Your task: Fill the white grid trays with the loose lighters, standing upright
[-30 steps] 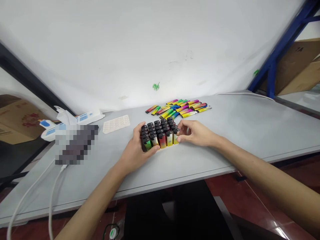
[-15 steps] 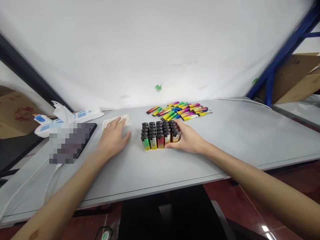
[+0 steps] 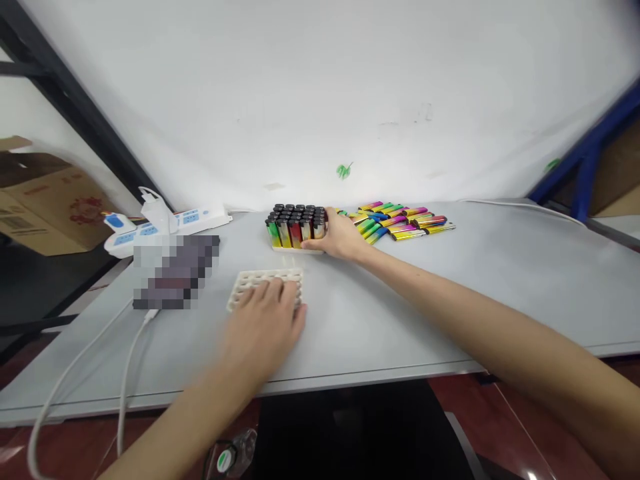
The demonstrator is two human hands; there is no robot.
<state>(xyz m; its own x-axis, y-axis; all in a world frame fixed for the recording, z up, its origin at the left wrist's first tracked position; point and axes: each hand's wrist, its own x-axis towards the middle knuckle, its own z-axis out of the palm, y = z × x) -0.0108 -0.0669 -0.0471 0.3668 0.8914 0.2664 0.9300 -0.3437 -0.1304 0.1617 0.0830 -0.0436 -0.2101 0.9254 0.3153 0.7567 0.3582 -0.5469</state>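
Note:
Several upright lighters [image 3: 296, 230] with black tops and colourful metallic bodies stand in close rows in a white tray [image 3: 290, 251] near the wall. My right hand [image 3: 340, 233] grips this tray at its right end, the thumb along the front and the fingers behind. Nearer the table's front edge lies a second white tray [image 3: 239, 287] with rows of holes and no lighters in it. My left hand [image 3: 265, 320] rests on this tray with its fingers stretched over the holes, covering part of it.
A loose pile of colourful lighters [image 3: 400, 220] lies right of my right hand by the wall. At the left are a white power strip [image 3: 197, 217] with plugs, a blurred-out dark device [image 3: 175, 273] and white cables [image 3: 129, 367]. A cardboard box [image 3: 55, 200] stands beyond the left edge.
My right hand has pushed the tray of lighters away towards the wall. My left hand has drawn the holed tray nearer and to the right. The view has shifted a little left.

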